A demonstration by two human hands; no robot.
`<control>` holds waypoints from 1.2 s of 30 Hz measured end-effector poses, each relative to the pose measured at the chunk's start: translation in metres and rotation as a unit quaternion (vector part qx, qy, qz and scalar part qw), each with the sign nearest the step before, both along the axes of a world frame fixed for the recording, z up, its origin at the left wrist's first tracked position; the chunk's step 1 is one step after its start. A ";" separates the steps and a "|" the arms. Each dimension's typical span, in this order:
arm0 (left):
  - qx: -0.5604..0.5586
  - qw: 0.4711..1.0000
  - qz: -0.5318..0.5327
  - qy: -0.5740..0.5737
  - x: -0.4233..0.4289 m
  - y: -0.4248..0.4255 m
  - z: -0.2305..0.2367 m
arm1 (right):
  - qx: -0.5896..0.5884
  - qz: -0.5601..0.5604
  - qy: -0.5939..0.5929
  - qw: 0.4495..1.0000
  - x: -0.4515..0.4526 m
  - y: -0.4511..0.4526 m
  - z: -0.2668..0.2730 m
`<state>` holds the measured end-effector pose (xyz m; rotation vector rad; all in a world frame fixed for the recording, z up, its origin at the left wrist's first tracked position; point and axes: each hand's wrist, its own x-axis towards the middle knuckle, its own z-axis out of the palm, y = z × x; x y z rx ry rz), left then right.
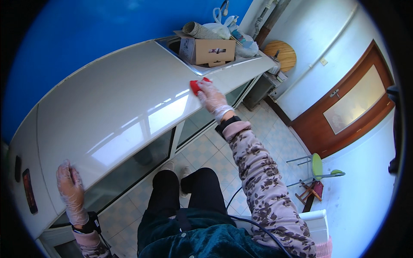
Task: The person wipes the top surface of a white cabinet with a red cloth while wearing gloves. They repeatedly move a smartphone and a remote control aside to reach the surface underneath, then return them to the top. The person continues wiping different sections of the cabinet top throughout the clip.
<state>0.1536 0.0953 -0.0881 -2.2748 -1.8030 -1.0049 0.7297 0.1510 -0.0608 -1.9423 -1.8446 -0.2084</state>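
My right hand [212, 96], in a clear plastic glove, presses a red cloth [195, 86] on the glossy light countertop [113, 87], just in front of the sink. Its fingers lie over the cloth, which shows at the fingertips. At the lower left, my left hand [70, 190], gloved the same way, rests at the counter's front edge with nothing seen in it. Its fingers are held close together and partly bent; whether they are fully closed is unclear. Bright window reflections lie on the counter between the hands.
A cardboard box [214, 51], a rolled mat [200, 30] and plastic bags [246, 45] stand on the metal sink [198, 70]. A round wooden board [284, 54] leans at the wall. Glass-fronted cabinets lie below the counter. A green chair [316, 166] stands at right.
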 end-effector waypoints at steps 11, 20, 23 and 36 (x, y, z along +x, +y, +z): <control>-0.019 1.000 0.011 -0.001 0.012 -0.003 0.018 | -0.030 -0.126 0.019 0.991 0.031 0.016 0.004; 0.008 1.000 -0.003 -0.015 0.008 -0.006 0.011 | 0.016 0.111 0.034 0.993 -0.169 -0.029 -0.004; 0.023 1.000 -0.007 -0.017 0.007 -0.006 0.008 | 0.005 0.170 0.033 0.985 -0.236 -0.041 -0.001; 0.012 0.999 -0.014 -0.028 0.006 -0.001 0.003 | 0.000 0.381 0.009 0.924 -0.308 -0.085 0.006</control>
